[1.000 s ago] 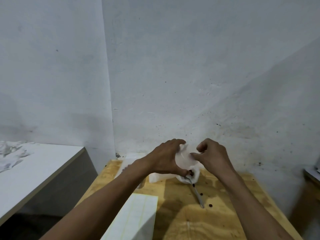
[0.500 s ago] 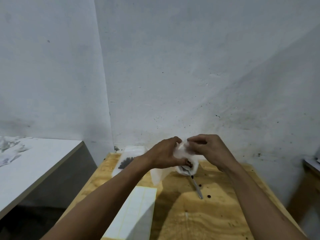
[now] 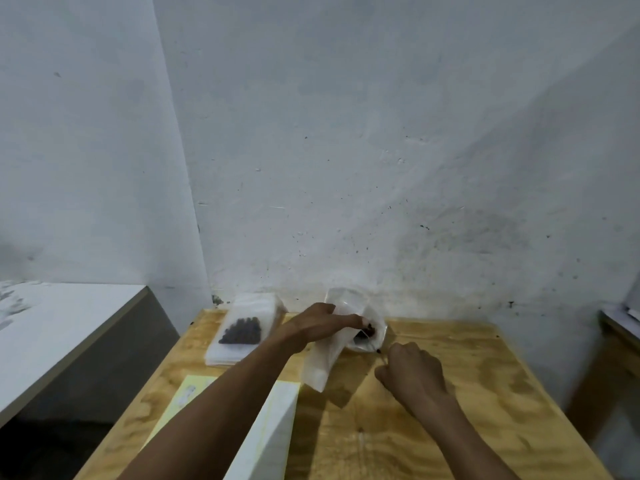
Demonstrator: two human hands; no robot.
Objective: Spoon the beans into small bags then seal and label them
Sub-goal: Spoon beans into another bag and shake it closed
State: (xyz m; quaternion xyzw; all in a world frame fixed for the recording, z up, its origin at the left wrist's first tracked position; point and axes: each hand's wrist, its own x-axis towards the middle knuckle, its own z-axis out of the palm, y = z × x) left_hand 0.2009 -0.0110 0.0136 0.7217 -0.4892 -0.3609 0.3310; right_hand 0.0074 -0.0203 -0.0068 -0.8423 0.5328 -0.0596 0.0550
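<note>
— Pale plaster walls are meeting in a corner behind a plywood table (image 3: 450,393); what is lying on it in the head view?

— At about eleven o'clock from the hands, a stack of small clear bags (image 3: 242,337) is resting near the wall, the top one showing a dark clump of beans (image 3: 242,330). At seven o'clock a yellowish label sheet (image 3: 188,393) is lying flat, partly hidden by the left forearm. No writing on it is coming through clearly.

— And the left hand (image 3: 320,323)?

— It is reaching forward, fingers curled and pinching the rim of a clear open bag (image 3: 346,327) standing near the wall, with a few dark beans visible inside its mouth.

— The right hand (image 3: 412,374)?

— It is sitting at four o'clock from that bag, fingers curled in, pinching the thin handle of a spoon (image 3: 375,351) whose tip is pointing into the bag's opening. The spoon's bowl is too blurred to make out.

— Anything else?

— A white tabletop (image 3: 69,323) is showing at nine o'clock, and the edge of another surface (image 3: 620,327) at three o'clock.
</note>
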